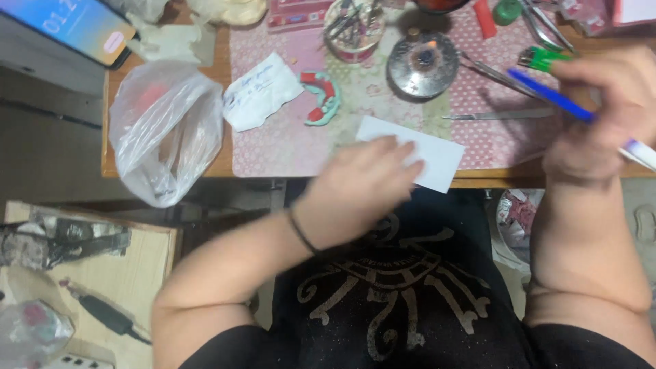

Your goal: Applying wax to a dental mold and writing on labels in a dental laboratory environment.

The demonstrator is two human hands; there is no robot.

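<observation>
The left hand [359,188] lies palm-down, fingers loosely spread, pressing on the near-left part of a white paper slip [427,154] at the table's near edge — gripping nothing. The right hand [605,116], raised at the right and blurred, seems closed around a blue pen [550,96] — its tip slanting far-left.

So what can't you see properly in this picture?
Head view:
- Left hand: motion-blurred, fingers unclear; it covers part of the white paper slip.
- Right hand: blurred, so its grip on the blue-and-white pen is vague.
- Clear plastic bag: contents hidden by crinkles.
</observation>
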